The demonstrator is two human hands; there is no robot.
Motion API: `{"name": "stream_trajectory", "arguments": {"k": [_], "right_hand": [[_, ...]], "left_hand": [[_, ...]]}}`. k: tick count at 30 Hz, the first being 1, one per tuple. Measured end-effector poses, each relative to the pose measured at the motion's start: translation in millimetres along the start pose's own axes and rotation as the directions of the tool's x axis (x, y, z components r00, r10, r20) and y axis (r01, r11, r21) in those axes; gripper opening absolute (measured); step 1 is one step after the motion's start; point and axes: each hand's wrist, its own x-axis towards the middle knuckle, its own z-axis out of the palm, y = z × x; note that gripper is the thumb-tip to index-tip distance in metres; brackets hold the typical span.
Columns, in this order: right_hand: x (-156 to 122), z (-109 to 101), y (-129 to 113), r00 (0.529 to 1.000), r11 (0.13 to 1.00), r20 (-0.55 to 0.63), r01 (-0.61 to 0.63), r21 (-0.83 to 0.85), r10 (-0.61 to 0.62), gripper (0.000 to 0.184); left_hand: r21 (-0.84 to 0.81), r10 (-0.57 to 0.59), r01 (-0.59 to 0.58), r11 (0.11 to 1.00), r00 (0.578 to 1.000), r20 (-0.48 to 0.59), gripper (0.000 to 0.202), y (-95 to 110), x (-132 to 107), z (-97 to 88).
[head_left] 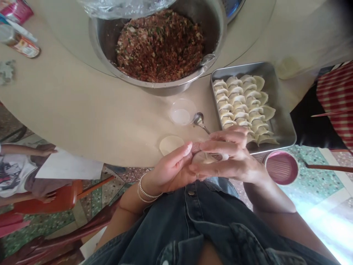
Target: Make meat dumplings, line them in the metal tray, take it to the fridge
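Both of my hands meet at the table's near edge around one dumpling (pixel 210 157) of pale dough with a bit of filling showing. My left hand (pixel 172 170), with a bead bracelet at the wrist, cups it from the left. My right hand (pixel 231 156) pinches its dough from the right, fingers pressed together. A stack of round wrappers (pixel 171 144) lies just left of my hands. A spoon (pixel 200 122) rests on the table beyond them.
A big steel bowl (pixel 212 44) of minced filling stands at the back. A metal tray (pixel 278 110) of several folded dumplings sits right. A small clear cup (pixel 182 111) is beside the spoon. Another person sits at left (pixel 22 173); a pink stool (pixel 281 167) stands below right.
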Motion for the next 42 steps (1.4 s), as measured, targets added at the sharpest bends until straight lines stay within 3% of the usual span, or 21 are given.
{"name": "stream_trajectory", "arguments": {"k": [2,5,11,14,16,17,19,20,22,24,26,30,33,36,40,42], "right_hand": [[2.5,-1.9,-2.6,0.997,0.999,0.074,0.011,0.033,-0.013,0.024],[4.7,-0.4,-7.0,0.996,0.998,0.09,-0.008,0.054,0.004,0.021],[0.5,4.0,-11.0,0.981,0.981,-0.041,-0.187,0.058,0.19,0.026],[-8.5,-5.3,-7.1,0.959,0.969,-0.142,-0.238,0.062,0.245,0.026],[-21.6,-19.6,2.6,0.906,0.935,-0.242,-0.355,0.005,0.346,0.033],[-30.8,-28.7,10.2,0.856,0.895,-0.319,-0.444,-0.05,0.406,0.033],[-54.4,-48.2,29.9,0.695,0.729,-0.5,-0.663,-0.169,0.516,0.021],[-67.9,-57.2,41.3,0.644,0.646,-0.531,-0.732,-0.218,0.55,0.015],[-94.6,-70.5,64.1,0.6,0.519,-0.514,-0.797,-0.31,0.614,0.017],[-116.1,-75.9,82.9,0.536,0.368,-0.392,-0.826,-0.427,0.748,0.021],[-128.7,-74.8,94.5,0.477,0.274,-0.31,-0.81,-0.518,0.822,0.021],[-130.6,-68.0,99.5,0.458,0.258,-0.217,-0.765,-0.59,0.862,0.032],[-123.9,-65.3,98.3,0.447,0.253,-0.17,-0.736,-0.628,0.878,0.042],[-118.3,-61.5,99.7,0.435,0.211,-0.193,-0.719,-0.662,0.879,0.038],[-117.2,-58.8,105.4,0.409,0.168,-0.221,-0.726,-0.667,0.885,0.029],[-116.5,-61.7,104.7,0.388,0.156,-0.204,-0.719,-0.678,0.899,0.029]], "left_hand": [[-0.007,-0.046,0.046,0.999,0.999,-0.003,0.048,1.2,0.0,-2.1],[-0.031,-0.069,0.07,0.997,0.998,0.005,0.049,2.6,0.2,-3.5],[-0.058,0.007,-0.008,0.998,1.0,-0.016,0.056,0.4,3.8,2.0],[0.033,0.017,-0.016,0.999,0.999,-0.033,0.055,-1.4,5.5,-1.0],[0.159,0.059,-0.049,0.986,0.997,-0.054,0.053,-1.0,2.9,-7.1],[0.23,0.094,-0.078,0.97,0.994,-0.06,0.052,-0.2,0.1,-11.2],[0.363,0.195,-0.16,0.918,0.979,-0.061,0.048,2.0,-8.1,-20.6],[0.418,0.268,-0.215,0.882,0.961,-0.069,0.045,3.2,-12.9,-25.6],[0.505,0.411,-0.296,0.811,0.902,-0.131,0.04,5.2,-22.5,-35.1],[0.552,0.526,-0.337,0.763,0.819,-0.227,0.035,6.9,-30.3,-43.2],[0.578,0.606,-0.357,0.733,0.729,-0.318,0.031,8.8,-35.9,-49.8],[0.605,0.699,-0.405,0.686,0.597,-0.393,0.027,12.5,-42.5,-60.9],[0.626,0.736,-0.421,0.657,0.539,-0.41,0.025,13.0,-44.5,-66.8],[0.692,0.777,-0.395,0.605,0.481,-0.406,0.024,10.2,-44.5,-66.9],[0.852,0.821,-0.182,0.491,0.424,-0.382,0.025,5.3,-43.9,-64.6],[0.943,0.848,0.0,0.333,0.437,-0.3,0.028,4.3,-43.1,-69.1]]}}
